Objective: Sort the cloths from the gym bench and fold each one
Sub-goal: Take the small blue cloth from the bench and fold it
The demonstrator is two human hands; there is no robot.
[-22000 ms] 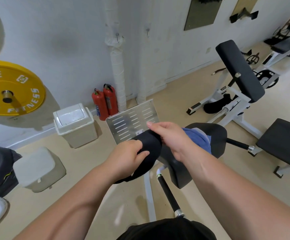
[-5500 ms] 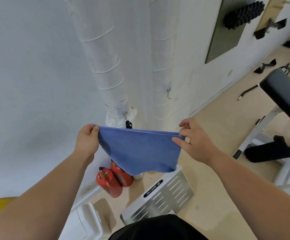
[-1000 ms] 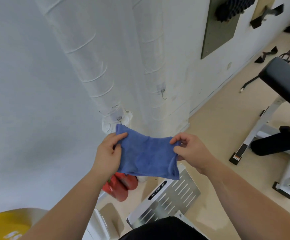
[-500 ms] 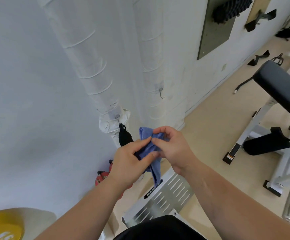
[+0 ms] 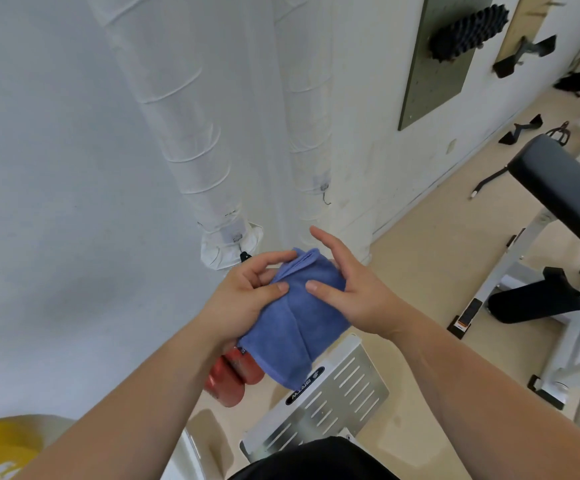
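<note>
Holding a folded blue cloth (image 5: 299, 317) in mid-air between both hands. Grips its left side with the left hand (image 5: 243, 299), thumb on top, fingers curled over the far edge. Touches its right side with the right hand (image 5: 354, 296), thumb pressed flat on the fabric, fingers straight and spread, clasping nothing. Below, red fire extinguishers (image 5: 233, 372) and a slotted metal plate (image 5: 316, 403); beyond, white wrapped pipes (image 5: 191, 133); far right, a black bench pad (image 5: 565, 188).

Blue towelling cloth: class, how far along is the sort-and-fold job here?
Done: the blue towelling cloth is already doubled, layered edges showing at its top. In hand: the left hand grips it while the right hand presses its thumb on the fold, fingers straight. Left: finishing this fold and setting it down; no other cloths show, so how many remain cannot be told.
</note>
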